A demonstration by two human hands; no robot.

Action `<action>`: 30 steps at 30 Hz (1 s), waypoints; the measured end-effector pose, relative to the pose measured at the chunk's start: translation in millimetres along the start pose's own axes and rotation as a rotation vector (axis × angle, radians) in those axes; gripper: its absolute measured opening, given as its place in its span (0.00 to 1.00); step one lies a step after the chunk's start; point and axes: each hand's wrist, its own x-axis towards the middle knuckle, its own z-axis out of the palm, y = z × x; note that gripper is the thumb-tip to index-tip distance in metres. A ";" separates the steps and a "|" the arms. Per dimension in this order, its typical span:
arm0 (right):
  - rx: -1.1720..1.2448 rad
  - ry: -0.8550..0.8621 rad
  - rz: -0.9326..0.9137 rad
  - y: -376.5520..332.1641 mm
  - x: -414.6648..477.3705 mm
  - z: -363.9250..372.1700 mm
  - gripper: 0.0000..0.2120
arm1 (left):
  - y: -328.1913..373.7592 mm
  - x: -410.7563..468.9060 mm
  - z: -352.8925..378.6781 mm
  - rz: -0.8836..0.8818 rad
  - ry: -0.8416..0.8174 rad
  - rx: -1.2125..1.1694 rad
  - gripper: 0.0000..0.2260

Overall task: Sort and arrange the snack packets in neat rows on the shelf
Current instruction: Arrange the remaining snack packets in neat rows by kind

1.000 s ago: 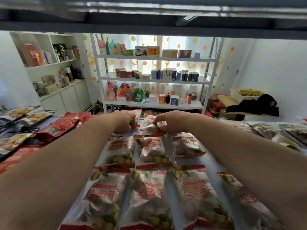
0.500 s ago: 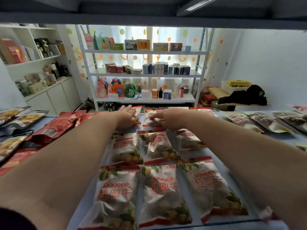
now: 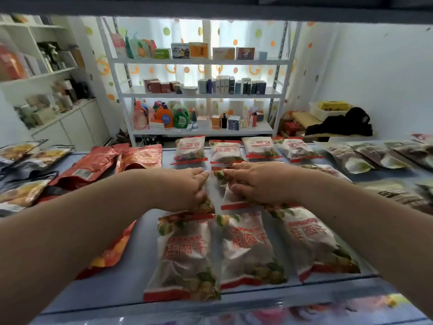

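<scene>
Left hand (image 3: 185,187) and right hand (image 3: 260,181) lie flat, fingers extended, pressing the middle-row snack packets (image 3: 228,198) onto the shelf (image 3: 131,273). Neither hand grips anything. The three front-row packets (image 3: 248,249) lie side by side.

Left hand (image 3: 187,187) flat on snack packets (image 3: 218,181); right hand (image 3: 261,184) likewise.

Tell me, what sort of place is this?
Probably a small shop, or a mock-up of one: white snack packets lie in rows on a blue shelf, and a metal rack behind holds detergent bottles and boxed goods.
</scene>
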 end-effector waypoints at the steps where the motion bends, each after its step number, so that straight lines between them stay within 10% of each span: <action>1: -0.004 -0.001 0.008 0.2 0.8 0.1 0.27 | -1.5 -0.3 0.7 -0.011 -0.006 -0.003 0.26; 20: 0.133 0.101 0.186 -6.5 -144.6 65.2 0.30 | 161.9 -67.2 48.9 -0.116 0.196 0.060 0.43; 30: 0.186 0.262 0.234 3.2 -144.8 89.8 0.33 | 170.6 -60.1 64.7 -0.154 0.360 0.009 0.30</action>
